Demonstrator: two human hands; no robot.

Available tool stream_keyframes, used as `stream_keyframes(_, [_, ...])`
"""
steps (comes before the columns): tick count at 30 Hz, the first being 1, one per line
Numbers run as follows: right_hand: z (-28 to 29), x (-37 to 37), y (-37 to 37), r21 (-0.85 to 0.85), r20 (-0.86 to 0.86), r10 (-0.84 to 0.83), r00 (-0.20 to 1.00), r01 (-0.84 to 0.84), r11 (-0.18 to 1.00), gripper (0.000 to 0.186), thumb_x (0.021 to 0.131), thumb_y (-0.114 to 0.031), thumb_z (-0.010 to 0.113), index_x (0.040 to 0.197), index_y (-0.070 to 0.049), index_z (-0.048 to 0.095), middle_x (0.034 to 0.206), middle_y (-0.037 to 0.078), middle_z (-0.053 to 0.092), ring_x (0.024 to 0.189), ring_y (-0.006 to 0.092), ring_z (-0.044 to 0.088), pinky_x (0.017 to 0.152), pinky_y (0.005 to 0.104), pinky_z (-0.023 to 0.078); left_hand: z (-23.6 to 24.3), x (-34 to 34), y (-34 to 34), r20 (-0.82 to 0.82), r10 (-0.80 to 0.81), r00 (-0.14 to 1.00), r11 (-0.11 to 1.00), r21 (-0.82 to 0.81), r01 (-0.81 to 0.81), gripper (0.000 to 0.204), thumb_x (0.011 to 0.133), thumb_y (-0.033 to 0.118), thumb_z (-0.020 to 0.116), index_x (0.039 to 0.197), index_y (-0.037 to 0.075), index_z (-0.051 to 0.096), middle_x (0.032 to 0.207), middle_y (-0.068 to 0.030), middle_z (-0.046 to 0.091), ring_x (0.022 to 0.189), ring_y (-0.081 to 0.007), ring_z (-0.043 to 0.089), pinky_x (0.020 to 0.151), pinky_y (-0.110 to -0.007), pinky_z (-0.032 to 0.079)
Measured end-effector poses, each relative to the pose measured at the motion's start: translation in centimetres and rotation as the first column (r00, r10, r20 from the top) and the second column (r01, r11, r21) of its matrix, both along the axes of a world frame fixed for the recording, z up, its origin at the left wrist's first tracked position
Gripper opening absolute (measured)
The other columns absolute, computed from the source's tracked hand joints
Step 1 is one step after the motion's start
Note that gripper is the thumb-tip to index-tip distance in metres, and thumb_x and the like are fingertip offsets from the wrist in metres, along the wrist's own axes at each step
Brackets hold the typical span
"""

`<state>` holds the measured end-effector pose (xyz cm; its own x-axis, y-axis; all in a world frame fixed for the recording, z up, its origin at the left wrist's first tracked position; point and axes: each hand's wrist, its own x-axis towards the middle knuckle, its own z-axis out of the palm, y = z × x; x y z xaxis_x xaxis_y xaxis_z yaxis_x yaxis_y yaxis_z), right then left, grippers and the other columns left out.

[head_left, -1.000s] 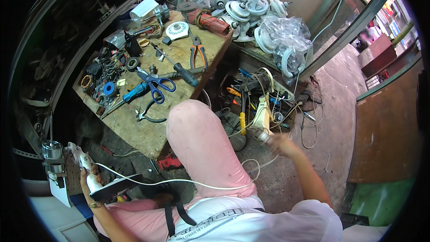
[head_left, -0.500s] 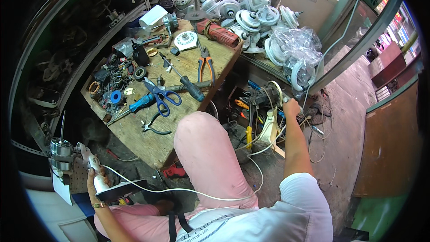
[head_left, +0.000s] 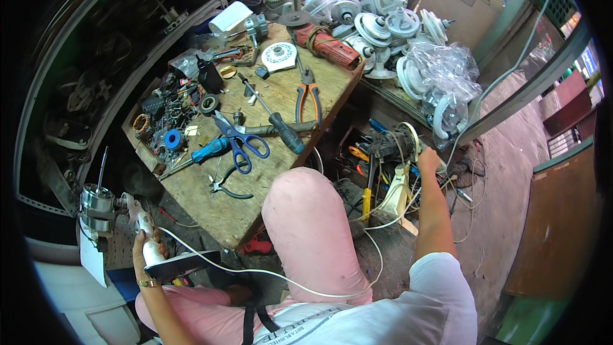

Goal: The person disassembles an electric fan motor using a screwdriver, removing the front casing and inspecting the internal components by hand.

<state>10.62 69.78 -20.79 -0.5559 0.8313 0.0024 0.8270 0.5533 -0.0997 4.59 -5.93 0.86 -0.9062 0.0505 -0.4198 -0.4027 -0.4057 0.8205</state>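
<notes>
At lower left my left hand (head_left: 140,257) is closed around the white neck (head_left: 152,252) of a small electric fan, its dark base below. A silver motor (head_left: 99,207) with an upright shaft sits at the neck's other end. From the fan a white cord (head_left: 268,271) crosses my lap to the floor on the right. My right hand (head_left: 430,162) reaches right with fingers curled, beside the cream ring of a second fan. That fan has a dark motor (head_left: 391,145) and a cream neck (head_left: 398,195). Whatever the right fingers hold is hidden.
The wooden table (head_left: 281,182) bears scissors (head_left: 239,144), pliers (head_left: 308,96), a screwdriver (head_left: 284,131), small nippers (head_left: 228,190) and a heap of parts. A red angle grinder (head_left: 329,50) lies at its far corner. White plastic fan parts (head_left: 377,29) are piled behind, beside a metal post (head_left: 530,83).
My right hand has shifted slightly downward relative to the second fan's ring, its fingers still curled. The whole view has turned a little. My left hand keeps its hold on the fan.
</notes>
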Motion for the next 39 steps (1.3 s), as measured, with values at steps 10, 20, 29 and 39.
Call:
stream_keyframes(10, [-7.0,-0.1,7.6,0.092,-0.043,0.144,0.989,-0.139,0.986,0.022,0.090,-0.022,0.048,0.091,-0.005,0.062,0.091,0.020,0.065,0.086,0.0397,0.062,0.071,0.0493,0.048,-1.3,-0.6,-1.2,0.137,0.115,0.984,0.982,0.132,-0.133,0.037,0.088,0.026,0.056,0.111,-0.003,0.051,0.081,-0.0112,0.060,0.060,-0.0226,0.058,0.055,-0.034,0.051])
stream_keyframes(20, [-2.5,-3.4,4.6,-0.114,-0.001,0.010,1.000,-0.010,0.993,0.030,0.087,-0.025,0.049,0.103,-0.002,0.057,0.108,0.025,0.061,0.102,0.0434,0.057,0.082,0.0510,0.046,-1.3,-0.3,-2.6,0.080,-0.053,0.995,0.982,0.187,0.038,0.049,0.085,0.026,0.066,0.125,0.009,0.045,0.087,-0.0083,0.059,0.065,-0.0214,0.060,0.059,-0.034,0.052])
stream_keyframes(29, [5.2,0.5,1.0,0.053,0.064,0.224,0.972,-0.228,0.972,0.034,0.090,-0.030,0.053,0.101,0.001,0.061,0.100,0.025,0.064,0.093,0.0422,0.060,0.079,0.0475,0.047,-1.3,1.2,-3.7,0.106,-0.133,0.985,0.977,0.179,0.112,0.066,0.085,0.027,0.066,0.140,0.010,0.033,0.086,-0.0088,0.056,0.067,-0.0225,0.060,0.059,-0.033,0.051])
stream_keyframes(39, [30.4,-11.0,-37.9,-0.043,-0.812,0.568,0.133,-0.985,0.168,0.024,0.092,-0.017,0.050,0.102,0.003,0.060,0.087,0.010,0.063,0.079,0.0166,0.058,0.072,0.0314,0.046,-1.4,3.2,-3.4,0.108,-0.342,0.934,0.913,0.273,0.303,0.031,0.088,0.028,0.063,0.099,0.001,0.054,0.083,-0.0075,0.059,0.071,-0.0212,0.063,0.062,-0.030,0.052])
